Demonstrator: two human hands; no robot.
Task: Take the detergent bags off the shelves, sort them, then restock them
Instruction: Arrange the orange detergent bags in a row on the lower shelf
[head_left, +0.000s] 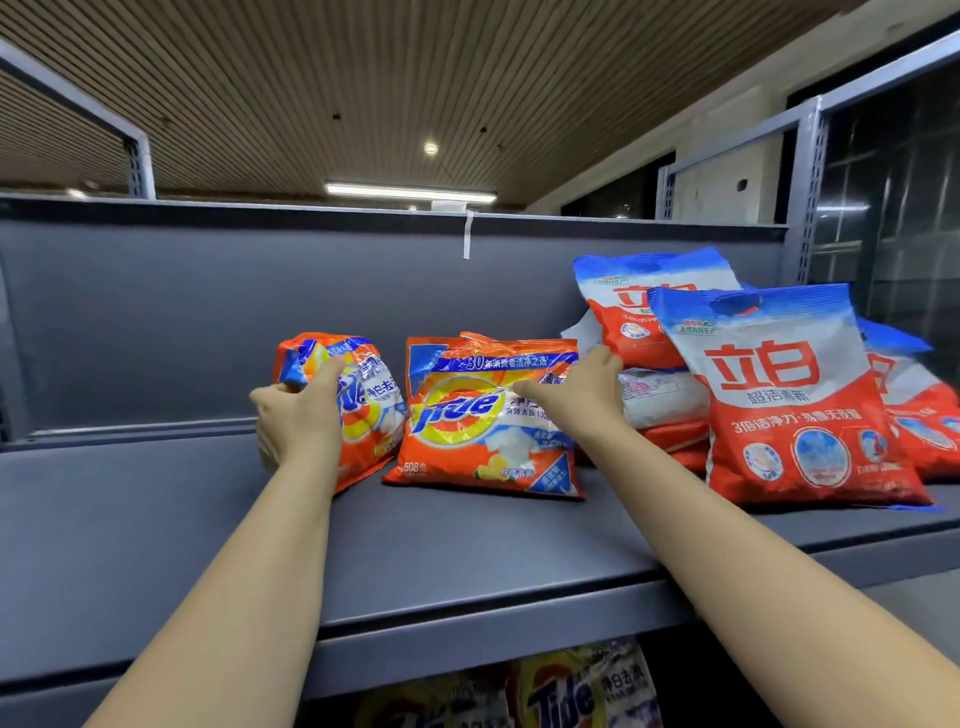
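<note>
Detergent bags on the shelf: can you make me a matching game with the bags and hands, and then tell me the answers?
Things:
1. left hand
2. right hand
3. big red and white bag
4. Tide bag on the lower shelf

Places or states:
A. stands at the front of the right-side group
B. grips the left orange Tide bag
C. partly hidden under the grey shelf
D. rests on the middle Tide bag

Pairs: 1-B, 2-D, 3-A, 4-C

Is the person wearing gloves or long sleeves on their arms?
No. Both arms are bare from the bottom of the picture up to the fingers. The left hand and right hand have no gloves, and no watch, ring or bracelet shows. No sleeve edge is in view.
</note>
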